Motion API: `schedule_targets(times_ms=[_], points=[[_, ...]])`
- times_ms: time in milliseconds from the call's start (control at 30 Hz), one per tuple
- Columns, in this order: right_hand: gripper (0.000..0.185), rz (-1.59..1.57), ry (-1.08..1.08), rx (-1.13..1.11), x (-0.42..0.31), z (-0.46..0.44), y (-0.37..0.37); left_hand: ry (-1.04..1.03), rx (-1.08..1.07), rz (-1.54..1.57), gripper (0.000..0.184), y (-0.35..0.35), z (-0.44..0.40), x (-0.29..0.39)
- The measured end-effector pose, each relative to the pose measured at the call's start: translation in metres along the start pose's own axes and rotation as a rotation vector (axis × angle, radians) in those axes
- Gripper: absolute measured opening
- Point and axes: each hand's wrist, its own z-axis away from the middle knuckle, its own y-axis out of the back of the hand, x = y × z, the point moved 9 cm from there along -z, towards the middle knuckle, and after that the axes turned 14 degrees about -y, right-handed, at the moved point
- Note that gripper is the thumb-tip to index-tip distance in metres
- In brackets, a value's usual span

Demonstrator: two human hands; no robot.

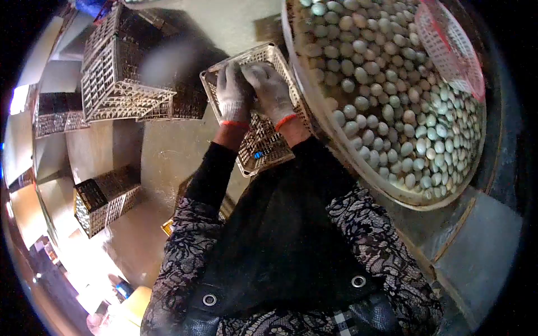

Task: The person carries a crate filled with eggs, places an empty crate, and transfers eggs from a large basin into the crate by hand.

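Observation:
A rectangular plastic crate (267, 161) with lattice sides lies in front of me, and a small blue spot shows near its lower end. Both my hands wear pale gloves with red-orange cuffs and are inside the crate's far half. My left hand (233, 92) reaches down with its fingers bent. Beside it, nearly touching, my right hand (269, 92) is bent the same way. Whatever the fingertips hold or touch is hidden from view. Close by on the right stands a large round tub (328, 131) full of pale green and whitish eggs (421, 147).
A pink-rimmed white basket (451, 47) rests at the tub's far right side. Stacked lattice crates (120, 92) stand at the upper left, and another crate (109, 204) sits on the floor at left. A yellow-edged object is partly hidden beside my left arm.

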Motion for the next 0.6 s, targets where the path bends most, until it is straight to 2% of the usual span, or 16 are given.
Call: schedule_targets(times_ms=[67,133,167,200,233,267,300,367,433,467,500,567,600], points=[[0.039,-0.767,-0.971,-0.418,0.063,0.049,-0.079,0.88,0.076,0.769,0.034,-0.038,0.068,-0.044],[0.051,-0.657,-1.235,-0.684,0.097,0.11,-0.144,1.182,0.061,0.802,0.036,-0.084,0.145,-0.076],[0.044,-0.742,-1.041,-0.565,0.118,0.141,-0.182,1.241,0.145,0.821,0.038,-0.112,0.181,-0.092],[0.044,-0.678,-0.875,-0.567,0.133,0.164,-0.211,1.459,0.274,1.046,0.041,-0.144,0.221,-0.095],[0.043,-0.575,-0.688,-0.587,0.139,0.178,-0.23,1.463,0.306,1.069,0.041,-0.167,0.25,-0.102],[0.043,-0.563,-0.686,-0.605,0.154,0.198,-0.249,1.468,0.338,1.09,0.042,-0.186,0.271,-0.106],[0.043,-0.55,-0.675,-0.618,0.166,0.216,-0.267,1.415,0.0,0.894,0.047,-0.197,0.283,-0.114],[0.044,-0.84,-0.759,-0.509,0.195,0.246,-0.293,1.179,-0.264,0.643,0.051,-0.223,0.312,-0.132],[0.044,-0.2,-0.88,-0.886,0.217,0.267,-0.306,0.908,-0.431,0.398,0.055,-0.249,0.337,-0.149],[0.044,-0.193,-0.894,-0.89,0.23,0.276,-0.318,0.794,-0.485,0.292,0.057,-0.26,0.349,-0.154],[0.045,0.043,-0.868,-1.057,0.248,0.295,-0.342,0.869,-0.357,0.371,0.056,-0.257,0.336,-0.147],[0.048,0.749,-0.279,-0.8,0.227,0.293,-0.337,0.905,-0.293,0.418,0.055,-0.267,0.341,-0.141],[0.049,1.081,-0.081,-0.588,0.213,0.289,-0.328,0.922,-0.261,0.441,0.054,-0.28,0.361,-0.143]])
